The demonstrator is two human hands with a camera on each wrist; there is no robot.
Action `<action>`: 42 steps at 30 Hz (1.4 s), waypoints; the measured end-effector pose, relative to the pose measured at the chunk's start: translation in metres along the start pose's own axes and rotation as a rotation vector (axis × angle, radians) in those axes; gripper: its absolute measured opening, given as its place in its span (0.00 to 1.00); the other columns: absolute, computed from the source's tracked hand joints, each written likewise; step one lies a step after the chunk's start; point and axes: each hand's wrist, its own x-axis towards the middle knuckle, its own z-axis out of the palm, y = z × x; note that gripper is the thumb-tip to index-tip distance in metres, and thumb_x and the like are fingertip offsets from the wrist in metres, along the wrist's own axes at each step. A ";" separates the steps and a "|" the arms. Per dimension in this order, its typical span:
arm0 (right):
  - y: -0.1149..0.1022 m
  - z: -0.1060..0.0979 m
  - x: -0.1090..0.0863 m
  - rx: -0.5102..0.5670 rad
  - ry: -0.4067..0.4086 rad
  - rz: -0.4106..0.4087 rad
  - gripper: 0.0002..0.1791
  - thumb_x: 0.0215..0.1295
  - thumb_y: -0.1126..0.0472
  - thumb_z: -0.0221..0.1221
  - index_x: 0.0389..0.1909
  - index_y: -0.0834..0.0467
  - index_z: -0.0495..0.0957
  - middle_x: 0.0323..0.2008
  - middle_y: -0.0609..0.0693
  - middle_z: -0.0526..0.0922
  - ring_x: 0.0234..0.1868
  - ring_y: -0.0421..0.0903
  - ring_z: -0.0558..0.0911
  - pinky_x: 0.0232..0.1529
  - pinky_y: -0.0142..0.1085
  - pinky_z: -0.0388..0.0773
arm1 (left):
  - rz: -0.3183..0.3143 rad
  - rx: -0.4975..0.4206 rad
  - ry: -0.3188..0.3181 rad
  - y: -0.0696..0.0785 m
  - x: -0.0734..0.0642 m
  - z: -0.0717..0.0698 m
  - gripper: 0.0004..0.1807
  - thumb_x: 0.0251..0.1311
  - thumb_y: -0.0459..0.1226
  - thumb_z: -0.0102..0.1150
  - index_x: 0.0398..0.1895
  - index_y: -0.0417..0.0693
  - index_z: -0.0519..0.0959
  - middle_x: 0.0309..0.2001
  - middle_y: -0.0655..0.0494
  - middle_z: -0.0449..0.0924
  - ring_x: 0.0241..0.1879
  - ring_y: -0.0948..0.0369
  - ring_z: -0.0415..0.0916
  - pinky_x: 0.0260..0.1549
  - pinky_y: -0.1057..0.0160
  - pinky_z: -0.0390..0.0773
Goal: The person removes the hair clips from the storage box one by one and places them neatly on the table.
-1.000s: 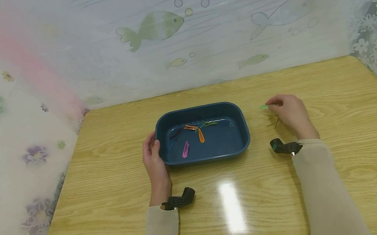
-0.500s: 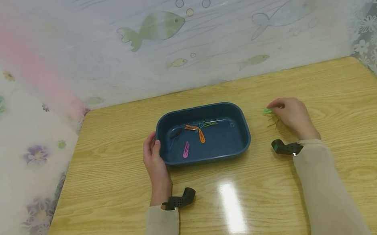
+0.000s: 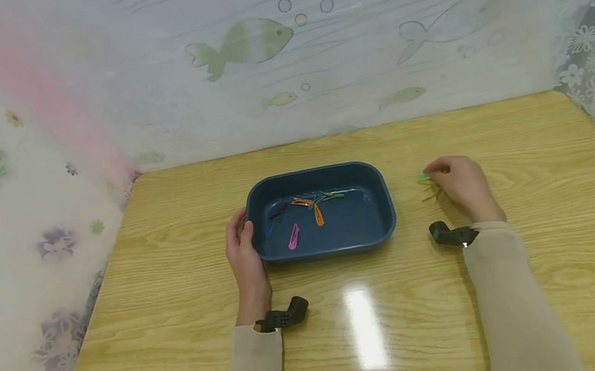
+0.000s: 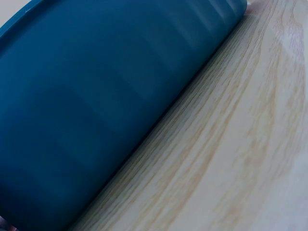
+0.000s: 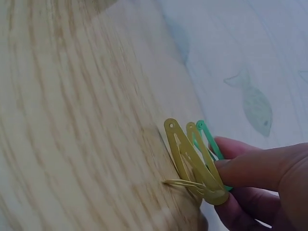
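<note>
In the head view a dark blue tub (image 3: pixel 336 249) stands on the wooden table, with several snap hair clips inside, among them a pink clip (image 3: pixel 294 236) and an orange clip (image 3: pixel 318 214). My left hand (image 3: pixel 245 257) holds the tub's left end, thumb at the rim and fingers along the outer wall. To the right of the tub, my right hand (image 3: pixel 462 186) pinches a green hair clip (image 5: pixel 210 139) between thumb and fingers. Yellow hair clips (image 5: pixel 174 144) lie bunched right at those fingertips, overlapping the green one in the right wrist view.
The tub's long blue wall (image 4: pixel 106 96) fills much of the left wrist view, its base along the table (image 4: pixel 231 144). Behind the table hangs a pale fish-print curtain (image 3: pixel 348 62), and a flower-print curtain (image 3: pixel 13 253) runs along the left.
My right hand has come slightly nearer to me with the green hair clip, down towards the yellow clips. The left hand and the tub have stayed in place.
</note>
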 end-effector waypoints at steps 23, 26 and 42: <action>0.006 -0.009 0.000 -0.010 -0.095 0.007 0.15 0.62 0.66 0.45 0.48 0.61 0.74 0.53 0.62 0.71 0.58 0.61 0.63 0.54 0.55 0.57 | 0.003 0.005 0.001 0.000 0.000 0.000 0.17 0.65 0.42 0.44 0.56 0.51 0.68 0.55 0.61 0.68 0.56 0.67 0.62 0.56 0.65 0.58; 0.007 -0.009 0.000 0.006 -0.094 0.015 0.16 0.63 0.65 0.44 0.50 0.60 0.72 0.53 0.61 0.70 0.57 0.60 0.63 0.53 0.54 0.58 | 0.007 0.002 0.002 0.000 0.000 0.001 0.17 0.65 0.42 0.44 0.56 0.51 0.68 0.55 0.60 0.68 0.56 0.66 0.62 0.57 0.64 0.58; 0.006 -0.014 -0.004 0.076 -0.049 0.079 0.25 0.67 0.48 0.39 0.57 0.60 0.66 0.57 0.62 0.65 0.58 0.61 0.61 0.53 0.55 0.58 | 0.008 -0.006 -0.002 -0.001 0.000 0.001 0.17 0.65 0.41 0.43 0.56 0.50 0.68 0.55 0.59 0.67 0.56 0.66 0.62 0.57 0.64 0.58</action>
